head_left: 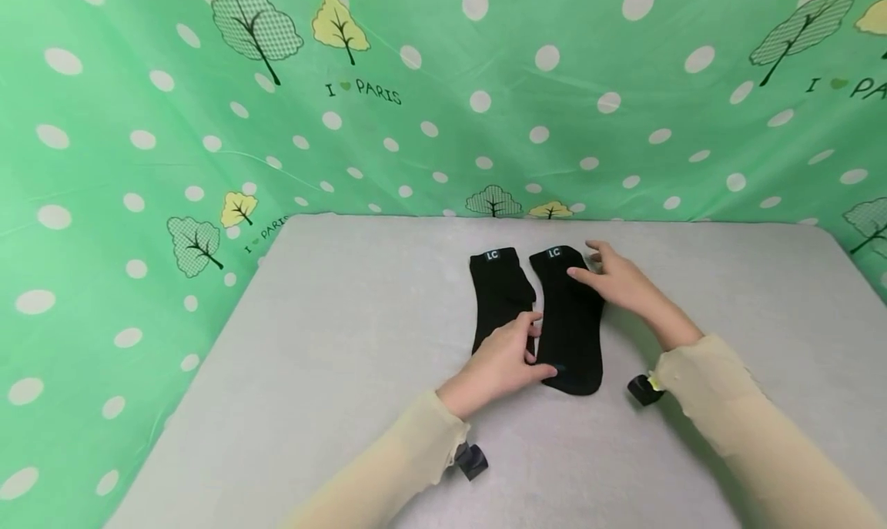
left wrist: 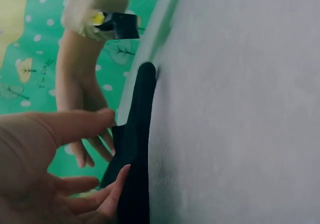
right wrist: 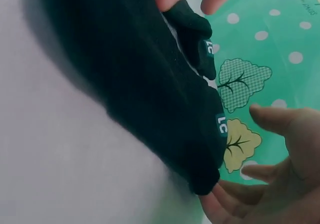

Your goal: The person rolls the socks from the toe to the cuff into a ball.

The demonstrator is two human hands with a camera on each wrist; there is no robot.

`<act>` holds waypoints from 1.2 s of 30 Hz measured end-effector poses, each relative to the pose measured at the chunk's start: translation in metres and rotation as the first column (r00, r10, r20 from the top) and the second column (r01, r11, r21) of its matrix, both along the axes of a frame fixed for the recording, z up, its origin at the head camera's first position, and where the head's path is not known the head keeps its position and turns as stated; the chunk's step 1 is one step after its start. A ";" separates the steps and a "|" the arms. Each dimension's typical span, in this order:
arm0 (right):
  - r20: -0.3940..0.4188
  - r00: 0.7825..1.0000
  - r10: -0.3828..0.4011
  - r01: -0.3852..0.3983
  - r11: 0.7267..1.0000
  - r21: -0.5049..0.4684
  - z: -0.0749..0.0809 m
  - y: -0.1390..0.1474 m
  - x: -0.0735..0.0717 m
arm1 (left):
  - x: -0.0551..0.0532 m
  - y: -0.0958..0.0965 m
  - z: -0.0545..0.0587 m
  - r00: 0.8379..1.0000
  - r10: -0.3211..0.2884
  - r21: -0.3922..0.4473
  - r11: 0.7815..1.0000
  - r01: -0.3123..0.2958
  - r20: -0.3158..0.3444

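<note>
Two black ankle socks lie flat side by side, cuffs at the far end, each with a pale "LC" mark. My left hand is over the lower part of the left sock, its thumb reaching to the toe end of the right sock. Its fingers are spread and relaxed, with nothing pinched between them. Beside the right sock's cuff and heel is my right hand, thumb apart from the fingers. In the right wrist view, the lower fingers touch or nearly touch the sock's edge.
The socks lie on a light grey tabletop. A green polka-dot cloth with tree prints stands behind and to the left. Small black devices are strapped at both sleeve cuffs.
</note>
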State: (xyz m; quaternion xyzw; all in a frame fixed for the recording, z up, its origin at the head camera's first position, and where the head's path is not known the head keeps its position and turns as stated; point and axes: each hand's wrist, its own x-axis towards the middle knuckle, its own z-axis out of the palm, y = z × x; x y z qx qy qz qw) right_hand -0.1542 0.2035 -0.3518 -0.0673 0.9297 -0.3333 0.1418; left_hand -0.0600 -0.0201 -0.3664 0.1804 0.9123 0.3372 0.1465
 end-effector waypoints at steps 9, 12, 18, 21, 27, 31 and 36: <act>0.001 0.996 -0.090 0.090 0.996 -0.017 -0.010 -0.003 -0.015 | -0.001 0.024 0.003 0.987 -0.037 -0.452 0.891 -0.039 -0.158; -0.024 0.996 -0.081 0.080 0.997 -0.007 -0.012 -0.003 -0.017 | 0.000 0.029 0.002 0.984 -0.057 -0.485 0.874 -0.034 -0.171; -0.085 0.993 -0.083 0.081 0.996 -0.027 -0.011 -0.004 -0.017 | -0.003 0.022 -0.002 0.997 0.044 -0.216 0.975 -0.057 -0.066; -0.094 0.990 -0.105 0.100 0.993 -0.056 -0.008 -0.006 -0.015 | -0.005 0.013 -0.002 0.998 0.059 -0.053 0.997 -0.059 -0.011; -0.105 0.986 -0.130 0.119 0.987 -0.106 0.000 -0.010 -0.010 | -0.005 -0.004 -0.004 0.990 0.061 0.171 0.982 -0.082 0.126; -0.129 0.981 -0.147 0.128 0.981 -0.144 0.005 -0.017 -0.009 | -0.002 -0.016 -0.002 0.985 0.066 0.238 0.966 -0.104 0.161; -0.137 0.979 -0.152 0.126 0.974 -0.186 0.010 -0.027 -0.011 | 0.004 -0.033 0.000 0.982 0.060 0.309 0.944 -0.115 0.180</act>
